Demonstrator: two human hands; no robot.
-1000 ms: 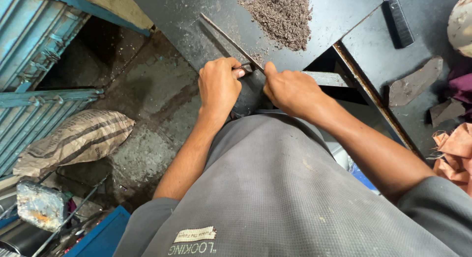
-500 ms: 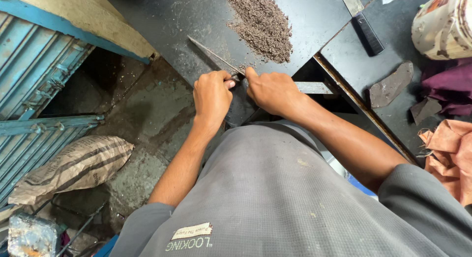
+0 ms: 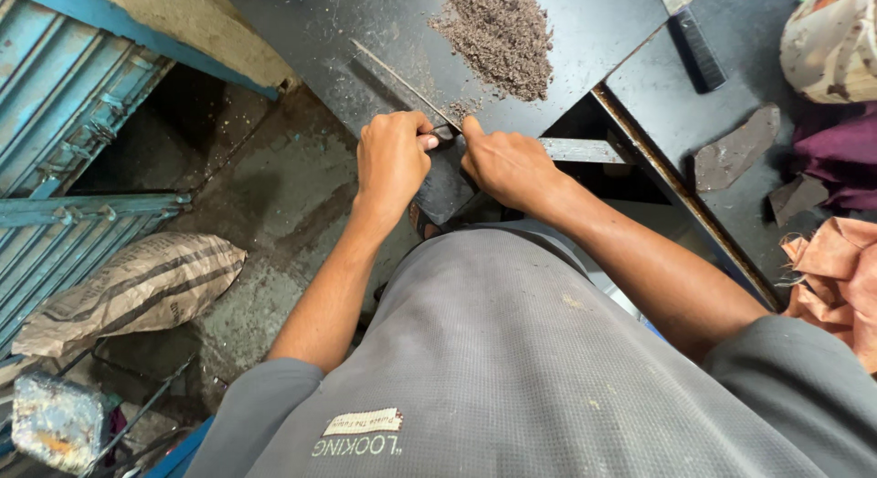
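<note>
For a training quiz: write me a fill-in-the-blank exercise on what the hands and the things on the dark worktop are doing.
1. The left hand and the right hand both grip a dark flat piece at the edge of the ____ worktop.
2. Beyond the hands lies a heap of brown ____.
3. A thin metal blade runs from the hands toward the upper ____.

Missing words: black; shavings; left

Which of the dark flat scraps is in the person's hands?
The dark piece at the bench edge, gripped between left hand and right hand; two other scraps lie untouched on the right.
</note>
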